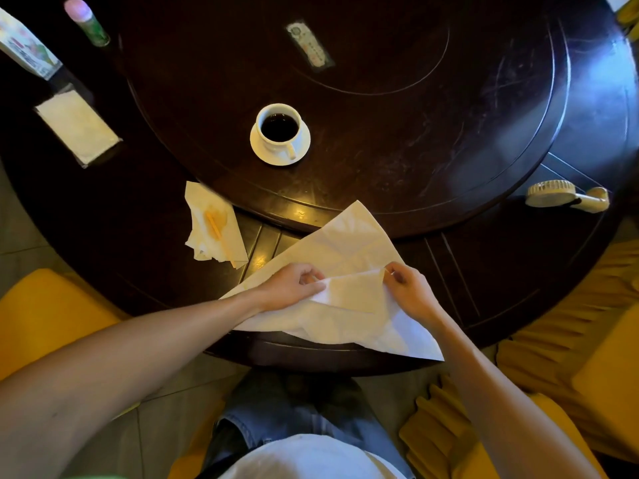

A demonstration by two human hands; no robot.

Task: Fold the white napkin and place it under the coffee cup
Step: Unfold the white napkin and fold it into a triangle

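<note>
A large white napkin (pixel 349 243) lies spread at the near edge of the dark round table (pixel 466 285), one corner hanging over the rim. My left hand (pixel 290 286) pinches a folded flap of it near the middle. My right hand (pixel 411 290) pinches the same flap's other corner, close beside. Farther back, on the raised turntable (pixel 415 140), stands a white coffee cup (pixel 279 129) full of dark coffee on a white saucer (pixel 262 150), its handle pointing toward me.
A crumpled, stained tissue (pixel 212 226) with an orange stick lies left of the napkin. A tissue holder (pixel 77 127), a box (pixel 26 46) and a spray can (pixel 88 22) sit far left. A remote (pixel 309 44) lies far back, a hand fan (pixel 567 197) at right. Yellow chairs (pixel 45 312) flank me.
</note>
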